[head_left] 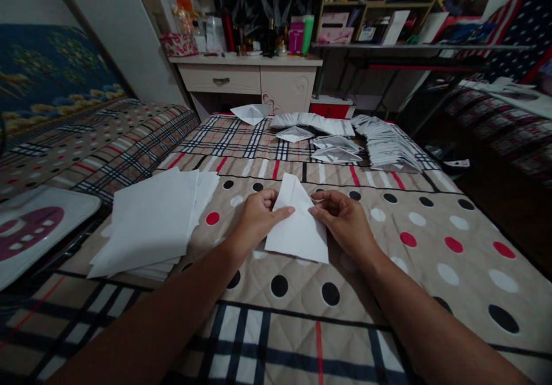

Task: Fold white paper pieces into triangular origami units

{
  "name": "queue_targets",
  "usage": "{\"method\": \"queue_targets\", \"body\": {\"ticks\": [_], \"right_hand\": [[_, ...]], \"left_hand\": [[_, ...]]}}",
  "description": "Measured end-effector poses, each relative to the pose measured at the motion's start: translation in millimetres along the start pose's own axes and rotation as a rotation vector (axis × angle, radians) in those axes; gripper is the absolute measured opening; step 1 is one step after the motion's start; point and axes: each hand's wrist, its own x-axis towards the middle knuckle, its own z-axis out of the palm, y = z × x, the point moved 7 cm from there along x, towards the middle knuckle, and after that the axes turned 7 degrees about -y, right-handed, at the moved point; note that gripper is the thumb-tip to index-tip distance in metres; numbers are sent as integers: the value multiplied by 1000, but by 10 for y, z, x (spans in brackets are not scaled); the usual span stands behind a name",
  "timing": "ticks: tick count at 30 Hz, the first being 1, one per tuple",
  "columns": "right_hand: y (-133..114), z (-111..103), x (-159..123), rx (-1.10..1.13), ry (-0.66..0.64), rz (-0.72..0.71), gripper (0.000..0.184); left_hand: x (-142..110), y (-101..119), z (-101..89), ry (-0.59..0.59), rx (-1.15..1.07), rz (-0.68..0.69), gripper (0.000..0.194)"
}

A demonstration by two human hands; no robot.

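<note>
Between my two hands is a folded sheet of white paper (297,227), its far end narrowed to a blunt point by slanting folds. My left hand (261,210) pinches its left edge, thumb on top and fingers curled underneath. On the opposite edge, the thumb of my right hand (340,212) presses the paper, its other fingers bent beside and partly behind it. A pile of flat white sheets (150,212) lies to the left. Several folded paper pieces (336,149) rest farther off on the bedspread.
Long rows of folded papers (390,143) stand at the far right of the bed (431,281). A white plastic item with a purple oval (77,212) sits at the left edge. Beyond are a dresser (224,77) and a desk (422,46) with shelves.
</note>
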Motion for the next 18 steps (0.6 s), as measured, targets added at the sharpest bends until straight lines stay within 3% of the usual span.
{"method": "queue_targets", "body": {"ticks": [3,7,13,16,18], "right_hand": [[29,5,34,51,-35,12,36],[60,-3,42,-8,-41,25,27],[97,5,36,-54,-26,-1,20],[102,-1,40,-46,-7,8,19],[100,-15,42,-29,8,29,21]], "left_hand": [[19,34,-91,85,28,59,31],[26,70,-123,102,110,112,30],[-6,169,-188,204,473,233,59],[-59,320,-179,247,671,389,62],[-108,427,-108,193,771,534,47]]}}
